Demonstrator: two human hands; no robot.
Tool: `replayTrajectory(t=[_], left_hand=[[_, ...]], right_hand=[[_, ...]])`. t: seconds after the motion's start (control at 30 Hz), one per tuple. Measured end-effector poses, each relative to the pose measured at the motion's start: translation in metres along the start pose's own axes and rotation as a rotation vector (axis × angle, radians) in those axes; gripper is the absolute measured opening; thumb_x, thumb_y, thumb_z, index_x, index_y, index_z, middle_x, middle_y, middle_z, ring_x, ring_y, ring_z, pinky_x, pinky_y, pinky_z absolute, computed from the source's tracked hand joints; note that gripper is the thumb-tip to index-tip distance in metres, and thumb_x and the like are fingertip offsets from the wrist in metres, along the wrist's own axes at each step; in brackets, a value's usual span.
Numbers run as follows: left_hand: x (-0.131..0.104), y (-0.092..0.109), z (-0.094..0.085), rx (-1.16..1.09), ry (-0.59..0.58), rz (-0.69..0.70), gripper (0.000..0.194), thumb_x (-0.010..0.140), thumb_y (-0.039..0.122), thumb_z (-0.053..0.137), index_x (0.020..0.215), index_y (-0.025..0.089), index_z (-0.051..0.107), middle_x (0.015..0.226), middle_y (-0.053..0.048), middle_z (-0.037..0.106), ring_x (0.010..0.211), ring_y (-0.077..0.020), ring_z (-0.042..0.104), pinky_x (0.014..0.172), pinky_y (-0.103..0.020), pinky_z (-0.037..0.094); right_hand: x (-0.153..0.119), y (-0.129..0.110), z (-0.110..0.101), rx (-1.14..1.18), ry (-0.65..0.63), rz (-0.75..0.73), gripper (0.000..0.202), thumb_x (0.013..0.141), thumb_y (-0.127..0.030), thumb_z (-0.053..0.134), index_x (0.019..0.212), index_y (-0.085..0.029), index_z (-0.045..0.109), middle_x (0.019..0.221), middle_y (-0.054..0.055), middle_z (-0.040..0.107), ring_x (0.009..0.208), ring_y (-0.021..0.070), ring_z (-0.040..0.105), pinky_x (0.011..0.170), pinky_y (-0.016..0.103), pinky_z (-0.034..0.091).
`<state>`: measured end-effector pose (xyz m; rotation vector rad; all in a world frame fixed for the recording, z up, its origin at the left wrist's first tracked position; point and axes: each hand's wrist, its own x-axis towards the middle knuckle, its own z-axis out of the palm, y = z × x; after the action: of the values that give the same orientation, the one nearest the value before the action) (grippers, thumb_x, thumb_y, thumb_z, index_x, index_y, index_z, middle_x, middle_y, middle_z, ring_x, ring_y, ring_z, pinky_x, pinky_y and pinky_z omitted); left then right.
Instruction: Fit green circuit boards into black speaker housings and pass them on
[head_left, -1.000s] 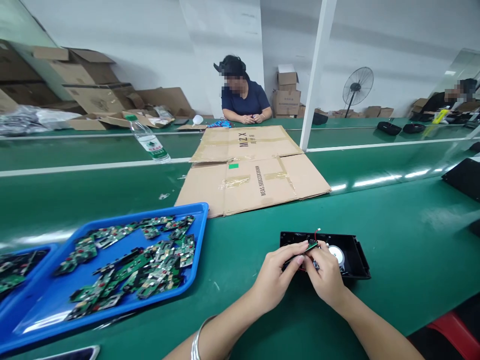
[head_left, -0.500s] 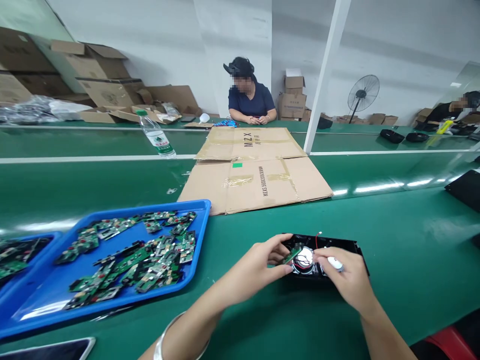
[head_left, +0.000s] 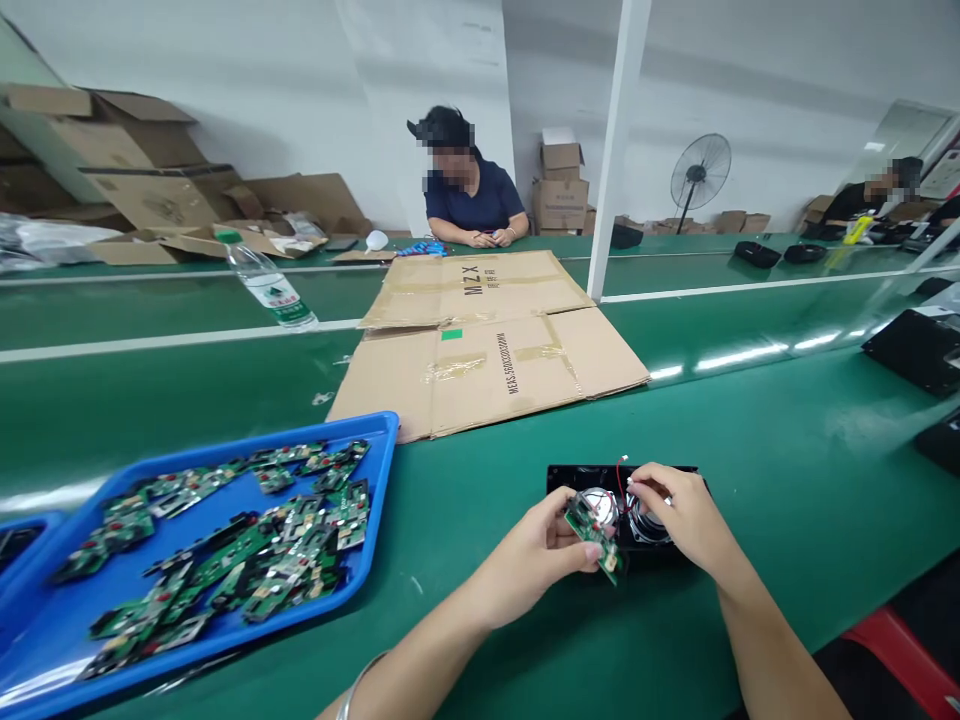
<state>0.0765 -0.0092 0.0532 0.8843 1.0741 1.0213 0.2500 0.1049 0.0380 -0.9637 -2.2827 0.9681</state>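
My left hand (head_left: 544, 555) grips a green circuit board (head_left: 592, 538) between thumb and fingers, tilted over the near-left part of a black speaker housing (head_left: 564, 476). Inside the open housing sit two round silver speakers, the left speaker (head_left: 600, 503) partly behind the board and the right speaker (head_left: 643, 524) partly under my right hand (head_left: 686, 520). My right thumb and fingertips are pinched on a small white wire connector (head_left: 631, 484) above the housing. A second white plug on a red wire (head_left: 621, 474) sticks up beside it.
To the left lies a blue tray (head_left: 386, 470) with many circuit boards, beside another blue tray (head_left: 45, 525). Flattened cardboard (head_left: 480, 370) covers the table ahead. A water bottle (head_left: 274, 288) leans behind the trays. Opposite sits a co-worker (head_left: 476, 195). Black cases (head_left: 919, 350) lie far right.
My left hand has turned the circuit board so more of its face shows. The white cylindrical object by my right hand is out of sight; that hand now pinches a connector. The view has shifted right.
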Motion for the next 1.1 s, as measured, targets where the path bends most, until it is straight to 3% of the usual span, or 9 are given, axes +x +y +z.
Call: replayTrajectory(t=[0.17, 0.27, 0.47, 0.67, 0.8, 1.1], left_hand=[[0.006, -0.015, 0.002, 0.209, 0.387, 0.145, 0.025, 0.075, 0.028, 0.060, 0.095, 0.021, 0.047, 0.076, 0.001, 0.060, 0.069, -0.0139, 0.058, 0.063, -0.025, 0.046], [0.006, -0.019, 0.003, 0.324, 0.488, 0.186, 0.021, 0.077, 0.030, 0.057, 0.095, 0.022, 0.048, 0.076, 0.002, 0.061, 0.068, -0.0150, 0.060, 0.060, -0.025, 0.047], [0.008, -0.024, 0.005, 0.486, 0.497, 0.256, 0.018, 0.079, 0.027, 0.053, 0.097, 0.024, 0.052, 0.076, 0.003, 0.065, 0.065, -0.0146, 0.064, 0.058, -0.024, 0.050], [0.008, -0.022, 0.007, 0.560, 0.427, 0.339, 0.019, 0.080, 0.024, 0.051, 0.099, 0.025, 0.055, 0.089, 0.001, 0.069, 0.079, -0.0161, 0.066, 0.068, -0.025, 0.054], [0.008, -0.025, 0.007, 0.582, 0.441, 0.356, 0.021, 0.080, 0.022, 0.052, 0.100, 0.025, 0.057, 0.089, 0.000, 0.070, 0.077, -0.0160, 0.067, 0.068, -0.025, 0.055], [0.009, -0.032, 0.011, 0.396, 0.430, 0.346, 0.022, 0.082, 0.025, 0.051, 0.103, 0.024, 0.057, 0.091, 0.000, 0.068, 0.074, -0.0143, 0.066, 0.066, -0.027, 0.058]], right_hand=[[-0.002, -0.002, 0.005, 0.013, -0.049, -0.006, 0.018, 0.085, -0.029, 0.045, 0.077, -0.020, 0.058, 0.066, 0.000, 0.056, 0.058, 0.0131, 0.051, 0.052, 0.023, 0.039], [-0.004, -0.006, 0.011, 0.029, -0.107, -0.037, 0.018, 0.086, -0.025, 0.044, 0.077, -0.020, 0.059, 0.074, 0.001, 0.057, 0.062, 0.0132, 0.052, 0.054, 0.023, 0.039], [-0.006, -0.013, 0.019, 0.009, -0.160, -0.083, 0.015, 0.081, -0.014, 0.049, 0.069, -0.019, 0.057, 0.069, -0.001, 0.052, 0.058, 0.0106, 0.047, 0.051, 0.022, 0.035], [-0.005, -0.014, 0.022, 0.000, -0.153, -0.097, 0.015, 0.080, -0.011, 0.049, 0.069, -0.018, 0.056, 0.069, -0.002, 0.051, 0.061, 0.0107, 0.048, 0.052, 0.021, 0.034], [-0.007, -0.012, 0.028, -0.052, -0.125, -0.110, 0.014, 0.078, -0.009, 0.051, 0.067, -0.018, 0.054, 0.068, -0.002, 0.052, 0.060, 0.0106, 0.048, 0.052, 0.021, 0.033], [-0.007, -0.004, 0.038, -0.118, -0.052, -0.182, 0.017, 0.083, -0.014, 0.051, 0.067, -0.017, 0.055, 0.065, -0.001, 0.051, 0.057, 0.0109, 0.048, 0.051, 0.022, 0.032]])
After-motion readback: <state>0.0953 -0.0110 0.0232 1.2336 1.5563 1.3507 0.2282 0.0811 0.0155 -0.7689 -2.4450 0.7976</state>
